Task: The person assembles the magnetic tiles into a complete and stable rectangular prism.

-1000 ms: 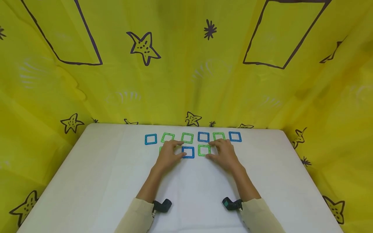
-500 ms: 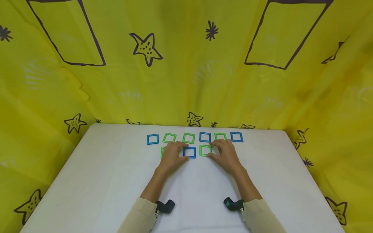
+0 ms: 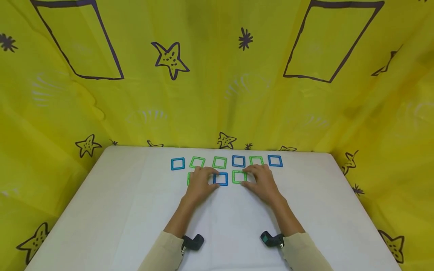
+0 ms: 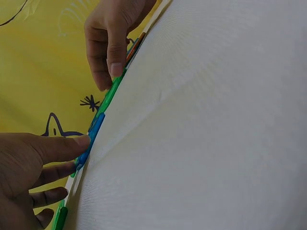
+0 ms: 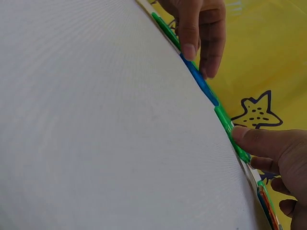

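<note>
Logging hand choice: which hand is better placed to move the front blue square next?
Probably the left hand: it grips the blue square by its edges, while the right hand grips a neighbouring green square.

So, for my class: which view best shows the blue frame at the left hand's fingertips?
The head view: the blue frame shows its open square outline there. Both wrist views catch it nearly edge-on, as a narrow strip.
</note>
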A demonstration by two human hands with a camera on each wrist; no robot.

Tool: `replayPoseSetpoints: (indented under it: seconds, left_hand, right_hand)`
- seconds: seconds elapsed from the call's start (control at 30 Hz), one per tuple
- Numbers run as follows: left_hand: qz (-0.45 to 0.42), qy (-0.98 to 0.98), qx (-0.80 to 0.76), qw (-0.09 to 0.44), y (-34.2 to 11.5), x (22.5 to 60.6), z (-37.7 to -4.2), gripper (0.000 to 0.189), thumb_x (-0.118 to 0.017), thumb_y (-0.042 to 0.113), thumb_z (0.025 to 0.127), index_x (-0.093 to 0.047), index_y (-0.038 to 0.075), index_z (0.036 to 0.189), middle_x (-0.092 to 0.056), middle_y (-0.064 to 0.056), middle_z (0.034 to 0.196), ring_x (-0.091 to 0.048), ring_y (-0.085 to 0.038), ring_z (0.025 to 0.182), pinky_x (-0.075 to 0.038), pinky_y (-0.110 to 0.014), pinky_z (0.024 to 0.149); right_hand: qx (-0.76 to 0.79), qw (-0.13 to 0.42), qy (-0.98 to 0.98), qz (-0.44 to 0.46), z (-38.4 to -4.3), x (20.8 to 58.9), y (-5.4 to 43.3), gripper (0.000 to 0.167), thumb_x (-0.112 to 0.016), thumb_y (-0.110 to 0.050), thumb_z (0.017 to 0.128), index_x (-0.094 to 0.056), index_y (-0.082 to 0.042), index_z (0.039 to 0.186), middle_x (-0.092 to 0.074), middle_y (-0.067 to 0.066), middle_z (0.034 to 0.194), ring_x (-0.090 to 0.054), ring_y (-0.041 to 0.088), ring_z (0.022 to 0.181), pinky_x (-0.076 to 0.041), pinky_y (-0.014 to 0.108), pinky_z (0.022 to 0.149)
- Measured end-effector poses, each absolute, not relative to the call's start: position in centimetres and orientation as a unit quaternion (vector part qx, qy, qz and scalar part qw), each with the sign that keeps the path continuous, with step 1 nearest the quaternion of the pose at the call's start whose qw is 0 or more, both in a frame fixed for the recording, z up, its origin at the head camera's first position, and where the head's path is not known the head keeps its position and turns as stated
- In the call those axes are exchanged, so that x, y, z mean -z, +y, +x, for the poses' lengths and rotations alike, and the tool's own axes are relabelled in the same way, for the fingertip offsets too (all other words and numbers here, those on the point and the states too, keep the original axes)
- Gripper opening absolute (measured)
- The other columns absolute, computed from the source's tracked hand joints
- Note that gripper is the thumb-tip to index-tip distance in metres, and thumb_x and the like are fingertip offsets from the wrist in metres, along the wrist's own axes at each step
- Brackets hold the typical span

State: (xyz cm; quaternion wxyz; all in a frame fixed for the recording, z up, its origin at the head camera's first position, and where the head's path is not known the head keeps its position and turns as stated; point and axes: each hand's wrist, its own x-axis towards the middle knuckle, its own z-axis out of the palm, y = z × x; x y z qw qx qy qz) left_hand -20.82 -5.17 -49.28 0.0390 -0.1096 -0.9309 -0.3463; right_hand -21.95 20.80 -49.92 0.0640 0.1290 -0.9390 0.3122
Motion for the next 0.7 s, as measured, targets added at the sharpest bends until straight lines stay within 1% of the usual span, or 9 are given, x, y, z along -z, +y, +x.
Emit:
replayPoseSetpoints:
  seconds: [0.2, 0.43, 0.7]
  left_hand:
    - [-0.114, -0.937, 0.327, 0.045, -5.17, 49.36, -21.07, 0.035, -0.089, 0.021, 0.086, -0.079, 0.018, 0.120, -0.071, -0.002, 0.131, -0.050, -0.024, 0.115, -0.034, -0.046, 0.093]
    - [-0.110, -0.940, 0.319, 0.053, -5.11, 49.45, -21.03, 0.033, -0.090, 0.022, 0.086, -0.081, 0.016, 0.117, -0.073, 0.001, 0.128, -0.051, -0.022, 0.111, -0.034, -0.044, 0.088]
    - [-0.112, -0.943, 0.307, 0.058, -4.94, 49.26, -20.90, 0.031, -0.090, 0.021, 0.085, -0.082, 0.013, 0.114, -0.075, 0.001, 0.125, -0.051, -0.022, 0.107, -0.033, -0.043, 0.084]
  right_hand:
    - [-0.308, 0.063, -0.940, 0.130, -22.06, 49.92, 20.69, 0.037, -0.088, -0.026, 0.087, -0.079, -0.014, 0.121, -0.070, 0.006, 0.132, -0.047, 0.028, 0.113, -0.041, 0.047, 0.094]
    - [-0.308, 0.058, -0.940, 0.133, -21.88, 49.86, 20.65, 0.039, -0.091, -0.027, 0.085, -0.079, -0.016, 0.120, -0.070, 0.005, 0.132, -0.047, 0.027, 0.113, -0.041, 0.047, 0.093]
    - [-0.307, 0.054, -0.940, 0.136, -21.71, 49.91, 20.56, 0.038, -0.091, -0.029, 0.085, -0.079, -0.018, 0.120, -0.070, 0.002, 0.131, -0.047, 0.025, 0.115, -0.042, 0.048, 0.097]
